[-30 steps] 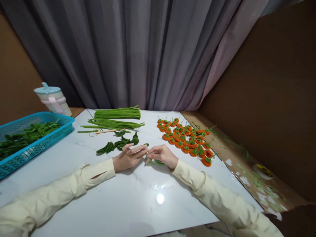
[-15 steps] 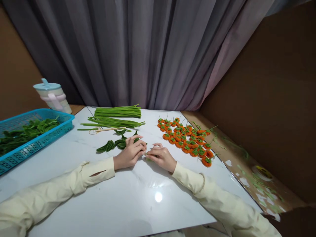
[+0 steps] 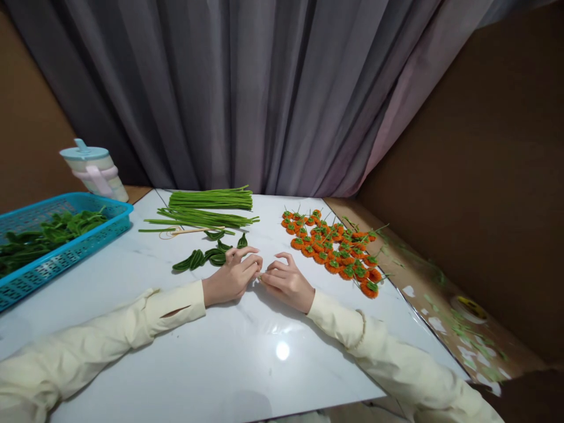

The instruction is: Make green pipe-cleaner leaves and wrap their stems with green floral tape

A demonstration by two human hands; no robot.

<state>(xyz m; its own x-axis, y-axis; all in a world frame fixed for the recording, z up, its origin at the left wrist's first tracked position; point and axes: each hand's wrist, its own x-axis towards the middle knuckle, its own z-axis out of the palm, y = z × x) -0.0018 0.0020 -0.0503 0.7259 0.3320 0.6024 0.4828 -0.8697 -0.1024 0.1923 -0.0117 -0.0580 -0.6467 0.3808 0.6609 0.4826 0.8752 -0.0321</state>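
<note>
My left hand (image 3: 233,275) and my right hand (image 3: 284,281) rest close together on the white marble table (image 3: 229,358), fingertips meeting. Both hands are curled in a pinch; the small piece between them is almost wholly hidden by the fingers. Just behind my left hand lies a row of folded green pipe-cleaner leaves (image 3: 207,256). To the right of my right hand spreads a cluster of several small orange pumpkins with green tops (image 3: 335,249).
Bundles of straight green pipe cleaners (image 3: 210,201) lie at the table's back. A blue plastic basket (image 3: 61,258) with green pieces sits at the left, a lidded cup (image 3: 96,170) behind it. Grey curtain behind; a brown ledge with green scraps (image 3: 458,323) on the right.
My left fingers, stretched out a second ago, have curled into a pinch. The green piece visible under my right hand is now hidden. Both hands have drawn closer together.
</note>
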